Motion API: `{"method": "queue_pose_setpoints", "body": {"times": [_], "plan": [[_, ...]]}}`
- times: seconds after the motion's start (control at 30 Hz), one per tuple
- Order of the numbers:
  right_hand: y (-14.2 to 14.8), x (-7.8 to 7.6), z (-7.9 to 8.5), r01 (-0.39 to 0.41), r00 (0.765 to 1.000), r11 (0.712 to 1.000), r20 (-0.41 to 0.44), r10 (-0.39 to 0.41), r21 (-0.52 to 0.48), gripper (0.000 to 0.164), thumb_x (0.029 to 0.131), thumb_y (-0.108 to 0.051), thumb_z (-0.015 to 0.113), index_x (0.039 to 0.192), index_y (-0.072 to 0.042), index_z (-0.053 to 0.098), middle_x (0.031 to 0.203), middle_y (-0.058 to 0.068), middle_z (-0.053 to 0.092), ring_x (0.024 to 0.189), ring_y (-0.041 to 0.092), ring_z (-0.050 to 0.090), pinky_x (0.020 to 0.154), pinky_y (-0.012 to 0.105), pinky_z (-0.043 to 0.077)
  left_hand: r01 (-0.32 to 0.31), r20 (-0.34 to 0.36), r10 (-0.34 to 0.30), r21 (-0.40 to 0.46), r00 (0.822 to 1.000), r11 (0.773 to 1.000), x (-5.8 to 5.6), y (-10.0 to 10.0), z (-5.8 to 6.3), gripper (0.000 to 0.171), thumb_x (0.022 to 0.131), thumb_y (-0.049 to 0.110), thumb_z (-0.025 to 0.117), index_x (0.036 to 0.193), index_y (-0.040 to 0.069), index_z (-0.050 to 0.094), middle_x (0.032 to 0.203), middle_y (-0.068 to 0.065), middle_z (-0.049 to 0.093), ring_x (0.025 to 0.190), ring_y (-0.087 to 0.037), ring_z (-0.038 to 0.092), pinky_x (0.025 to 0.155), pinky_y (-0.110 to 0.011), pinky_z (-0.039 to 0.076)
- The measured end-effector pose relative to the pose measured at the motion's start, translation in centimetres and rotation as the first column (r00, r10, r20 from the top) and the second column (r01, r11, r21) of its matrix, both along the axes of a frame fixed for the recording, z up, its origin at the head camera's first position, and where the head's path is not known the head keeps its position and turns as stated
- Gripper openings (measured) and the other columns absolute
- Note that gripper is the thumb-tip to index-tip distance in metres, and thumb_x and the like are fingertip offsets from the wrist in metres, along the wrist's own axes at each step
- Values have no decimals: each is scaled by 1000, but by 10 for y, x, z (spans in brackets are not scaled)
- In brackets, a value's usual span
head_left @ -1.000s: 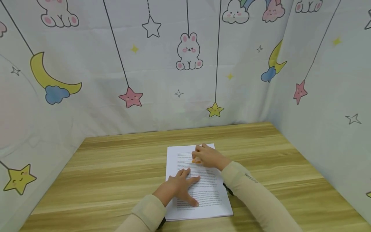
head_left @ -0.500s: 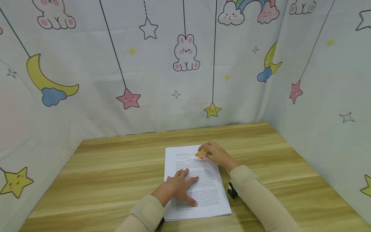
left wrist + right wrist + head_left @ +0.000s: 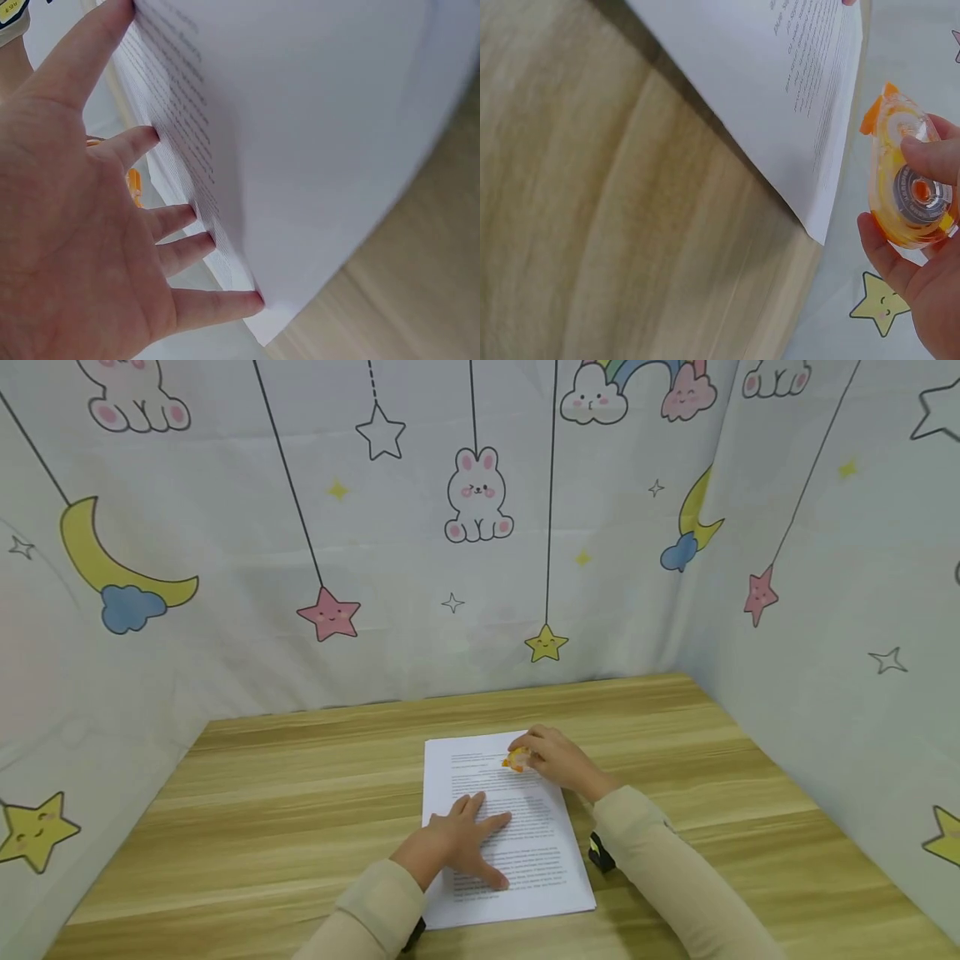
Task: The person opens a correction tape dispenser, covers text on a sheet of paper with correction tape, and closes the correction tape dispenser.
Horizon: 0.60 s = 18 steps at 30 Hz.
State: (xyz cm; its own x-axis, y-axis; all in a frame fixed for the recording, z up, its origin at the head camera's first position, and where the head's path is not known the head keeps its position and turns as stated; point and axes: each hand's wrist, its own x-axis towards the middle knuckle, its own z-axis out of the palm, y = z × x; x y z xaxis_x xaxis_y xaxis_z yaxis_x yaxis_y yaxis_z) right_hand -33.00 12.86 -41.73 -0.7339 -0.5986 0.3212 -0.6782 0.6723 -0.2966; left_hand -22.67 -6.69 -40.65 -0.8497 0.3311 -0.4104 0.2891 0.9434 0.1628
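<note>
A stack of printed paper (image 3: 525, 877) lies on the wooden table. On its left half rests my left hand (image 3: 467, 842), fingers spread and fingertips touching the sheet, as the left wrist view also shows. Near the top right of the paper, my right hand (image 3: 558, 758) grips a correction tape (image 3: 907, 176) between thumb and fingers. This dispenser is clear plastic with orange parts and a grey reel inside. In the right wrist view its orange tip (image 3: 880, 109) points up, apart from the paper. The head view shows the correction tape just over the upper lines of text.
The wooden table (image 3: 300, 810) extends on both sides of the paper. White curtains (image 3: 390, 660) printed with stars, moons and rabbits stand behind and at the sides. A black wrist device (image 3: 601, 853) shows under the right sleeve.
My right hand has lifted with the correction tape and shifted slightly right and toward the paper's top edge, then stayed nearly still. My left hand keeps its place on the paper.
</note>
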Motion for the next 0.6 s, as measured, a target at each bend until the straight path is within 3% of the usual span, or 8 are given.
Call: {"method": "queue_pose_setpoints", "body": {"times": [0.2, 0.47, 0.6], "plan": [[0, 1, 2, -34, 998, 997, -45, 37, 69, 31, 84, 3, 58, 108, -16, 65, 100, 5, 58, 95, 22, 53, 85, 39, 46, -15, 6, 15, 9, 1000, 1000, 0, 1, 0, 90, 64, 65, 69, 141, 39, 30, 155, -8, 12, 142, -32, 13, 103, -64, 23], [-2, 1, -6, -18, 997, 993, -72, 27, 119, 26, 84, -1, 59, 105, -16, 66, 95, 3, 57, 85, 18, 48, 76, 34, 44, -25, 18, 25, 16, 1000, 1000, 1, 2, 3, 91, 64, 64, 70, 141, 38, 31, 155, -8, 12, 142, -33, 12, 104, -65, 23], [-4, 1, -9, -23, 994, 992, -105, 36, 126, 24, 84, -2, 61, 102, -16, 67, 95, 4, 58, 84, 19, 48, 80, 35, 45, -20, 22, 20, 19, 1000, 1000, 1, 2, 3, 91, 64, 64, 70, 142, 37, 31, 155, -9, 11, 142, -34, 12, 104, -65, 22]]}}
